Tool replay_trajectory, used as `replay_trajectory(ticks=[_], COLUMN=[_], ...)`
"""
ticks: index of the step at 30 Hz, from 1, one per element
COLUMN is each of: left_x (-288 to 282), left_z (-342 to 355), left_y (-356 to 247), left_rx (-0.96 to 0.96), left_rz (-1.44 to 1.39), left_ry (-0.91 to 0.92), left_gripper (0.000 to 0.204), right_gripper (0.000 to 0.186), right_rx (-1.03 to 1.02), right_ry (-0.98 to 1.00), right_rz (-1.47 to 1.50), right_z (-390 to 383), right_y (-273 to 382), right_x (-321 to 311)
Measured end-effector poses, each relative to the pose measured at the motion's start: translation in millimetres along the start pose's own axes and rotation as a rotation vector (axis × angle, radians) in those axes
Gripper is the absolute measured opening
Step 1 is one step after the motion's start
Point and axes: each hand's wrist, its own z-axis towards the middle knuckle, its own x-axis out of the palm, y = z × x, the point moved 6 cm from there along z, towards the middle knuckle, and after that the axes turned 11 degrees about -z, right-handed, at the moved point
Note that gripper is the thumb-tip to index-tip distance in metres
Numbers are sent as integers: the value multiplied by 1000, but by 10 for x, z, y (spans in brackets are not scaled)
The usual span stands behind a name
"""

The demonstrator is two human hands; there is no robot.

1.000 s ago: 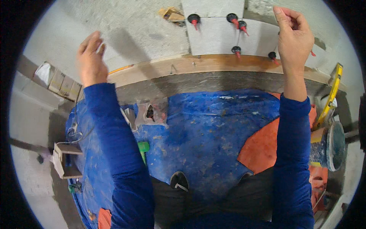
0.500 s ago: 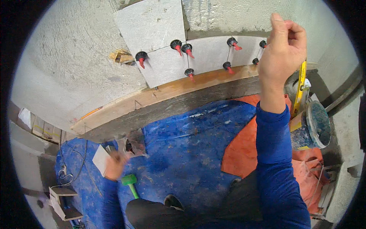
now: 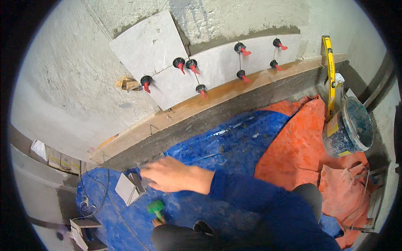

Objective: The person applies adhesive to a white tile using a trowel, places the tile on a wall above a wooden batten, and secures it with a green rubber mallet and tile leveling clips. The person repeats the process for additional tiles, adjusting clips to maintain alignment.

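My right hand (image 3: 169, 175) reaches across to the left over the blue sheet (image 3: 197, 205), slightly blurred. Its fingers are apart and bent downward beside a small stack of grey tile pieces (image 3: 127, 189); nothing shows in them. Most of my left hand (image 3: 158, 222) is hidden behind my knee, its fingers closed on the handle of a green mallet (image 3: 155, 206). Large pale tiles (image 3: 167, 88) stand on the wall above a wooden batten (image 3: 222, 90). Black levelling clips with red handles (image 3: 191, 65) sit along the tile joints.
At the right, a yellow spirit level (image 3: 331, 75) leans upright behind a mortar-stained bucket (image 3: 349, 127). An orange sheet (image 3: 289, 146) lies over the blue one. A cable (image 3: 106, 184) and an open box-like piece (image 3: 83, 234) are at the lower left.
My right hand has come down from the wall at upper right to the tile pieces. My left hand has left those pieces and taken the mallet's handle. The view has shifted.
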Motion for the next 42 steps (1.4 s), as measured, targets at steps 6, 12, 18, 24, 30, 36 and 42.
replay_trajectory(ticks=[6, 12, 18, 24, 30, 36, 42], left_x=[-1344, -2885, -3334, -2879, -2616, -2552, -2509], left_z=[-408, -1106, -1557, -1267, -1230, -1139, -1101], left_y=[-2067, -4733, -5884, -5849, -5946, -5945, -5948], left_rx=[677, 984, 1231, 1265, 1338, 1315, 1302], left_rz=[-872, -1292, -1404, -771, -573, -498, -424], left_ry=[42, 225, 82, -465, -529, -550, -596], left_gripper=[31, 26, 37, 43, 46, 46, 46], right_gripper=[63, 82, 67, 72, 71, 73, 75], right_rx=[68, 39, 176, 504, 396, 432, 433], right_ry=[407, -421, -889, -760, -740, -702, -712], right_rz=[123, 432, 39, 533, 764, 708, 719], right_z=[-307, 139, -30, -376, -473, -486, -502], right_y=[149, 180, -139, -505, -618, -704, -799], right_x=[689, -343, -1749, -2221, -2227, -2291, -2259])
